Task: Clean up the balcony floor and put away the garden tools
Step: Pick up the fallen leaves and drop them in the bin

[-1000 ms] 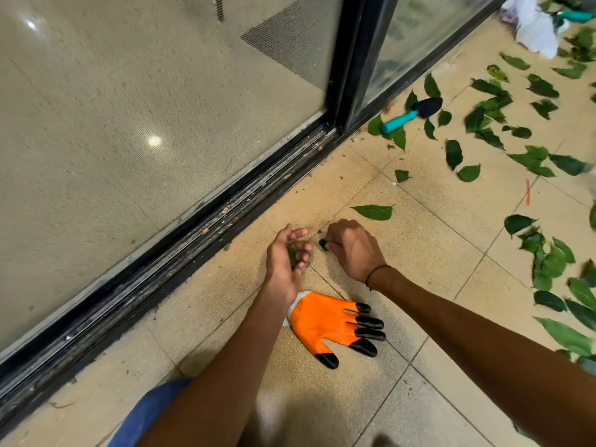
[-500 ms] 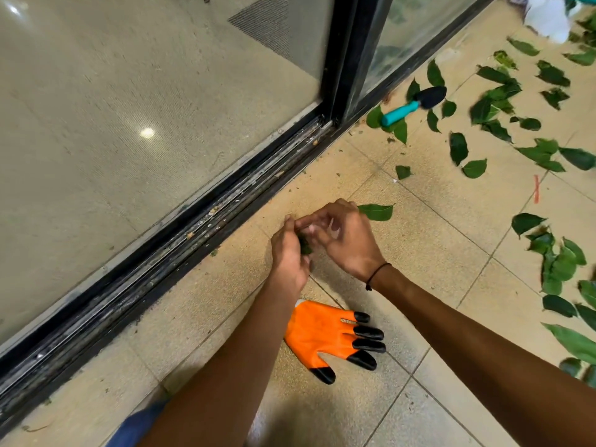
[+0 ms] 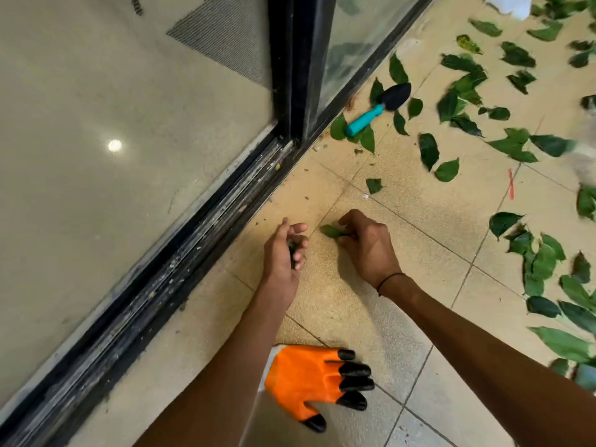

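Beige tiled balcony floor (image 3: 419,253) beside a black sliding-door track (image 3: 180,262), grimy with debris; polished interior flooring visible through the glass.

Right hand (image 3: 367,250), grip closed on a green leaf (image 3: 330,231) against the floor, near the track. Left hand (image 3: 283,250) just beside it, fingers curled around something dark and small, hard to make out.

Orange glove (image 3: 306,379) with black claw tips flat on the floor between the forearms, its cuff hidden behind the left arm.

Teal-handled trowel (image 3: 377,109) lying close to the door frame toward the floor's far edge, among scattered leaves (image 3: 509,146) spreading across the right side.

White object (image 3: 512,3) cut off at the top right corner, unidentifiable. Right edge blurred. Small markings on the glass at top, unreadable.
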